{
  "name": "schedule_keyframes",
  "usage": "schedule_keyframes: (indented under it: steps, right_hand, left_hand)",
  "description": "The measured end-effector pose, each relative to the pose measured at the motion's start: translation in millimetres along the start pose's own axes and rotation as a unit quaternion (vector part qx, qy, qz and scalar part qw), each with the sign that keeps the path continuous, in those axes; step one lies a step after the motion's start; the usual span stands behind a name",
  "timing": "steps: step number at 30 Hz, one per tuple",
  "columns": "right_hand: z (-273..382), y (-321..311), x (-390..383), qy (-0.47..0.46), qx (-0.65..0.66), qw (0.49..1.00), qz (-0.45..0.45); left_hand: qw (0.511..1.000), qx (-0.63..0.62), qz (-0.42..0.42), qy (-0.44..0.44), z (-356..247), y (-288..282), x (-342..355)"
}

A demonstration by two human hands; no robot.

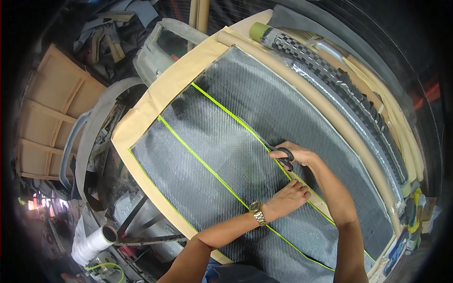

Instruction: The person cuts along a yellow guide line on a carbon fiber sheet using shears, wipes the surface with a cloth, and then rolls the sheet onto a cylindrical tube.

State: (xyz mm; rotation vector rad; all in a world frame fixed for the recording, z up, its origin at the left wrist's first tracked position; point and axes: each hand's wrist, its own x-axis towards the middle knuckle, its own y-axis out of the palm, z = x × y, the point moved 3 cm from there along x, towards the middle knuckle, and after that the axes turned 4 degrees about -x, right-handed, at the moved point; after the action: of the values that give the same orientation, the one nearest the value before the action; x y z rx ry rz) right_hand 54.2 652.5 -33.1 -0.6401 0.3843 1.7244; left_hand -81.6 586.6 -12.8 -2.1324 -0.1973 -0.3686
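A sheet of dark grey woven fabric (pixel 236 155), like carbon fibre cloth, lies across the paper-covered table, marked with yellow-green tape lines (pixel 214 175). My right hand (pixel 296 154) grips black-handled scissors (pixel 285 160), fingers through the loops. Their blades point up and left along the tape line and partly vanish at the cloth. Just below, my left hand (pixel 291 194), wearing a metal wristwatch (pixel 257 212), has its fingers curled closed at the fabric's cut edge. Beside that hand the cloth is parted, and a strip of tan paper (pixel 318 200) shows through the gap.
A long cardboard tube (pixel 306 99) borders the fabric on the right. Beyond it lies a checkered roll (pixel 311 54) with plastic wrap. A white roll (pixel 94 245) stands at the lower left, near curved grey panels (pixel 96 137) and a wooden frame panel (pixel 59 118).
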Motion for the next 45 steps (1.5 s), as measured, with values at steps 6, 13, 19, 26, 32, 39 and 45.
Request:
schedule_keyframes:
  steps: [6, 13, 19, 26, 32, 39, 45]
  right_hand:
    - [1.6, -0.5, -2.5, -0.008, 0.002, 1.0, -0.016]
    - [-1.8, -2.3, 0.1, -0.024, 0.012, 1.0, -0.007]
    - [-2.0, -8.5, -1.4, 0.023, 0.019, 0.997, 0.073]
    - [21.6, -20.3, 22.2, 0.042, -0.027, 0.992, 0.119]
    - [39.3, -14.8, 56.1, 0.026, -0.014, 0.997, 0.066]
    - [39.0, -7.6, 53.2, -0.008, -0.025, 1.0, -0.004]
    - [39.2, -10.0, 53.0, -0.016, -0.024, 0.999, -0.016]
  left_hand:
    - [1.0, -0.011, 0.0, -0.005, 0.3, 1.4, -0.3]
    - [1.0, -0.018, 0.014, -0.011, 1.7, 1.5, -0.4]
    - [0.999, -0.008, 0.034, -0.01, 1.7, -1.6, -1.8]
    - [1.0, 0.003, 0.015, -0.007, -4.1, -4.1, -2.2]
    - [1.0, 0.009, 0.023, -0.006, -4.0, -3.3, -3.5]
    - [1.0, -0.001, 0.018, 0.0, -2.5, -1.9, -3.6]
    - [1.0, -0.014, 0.026, -0.005, -1.2, -2.8, -3.9]
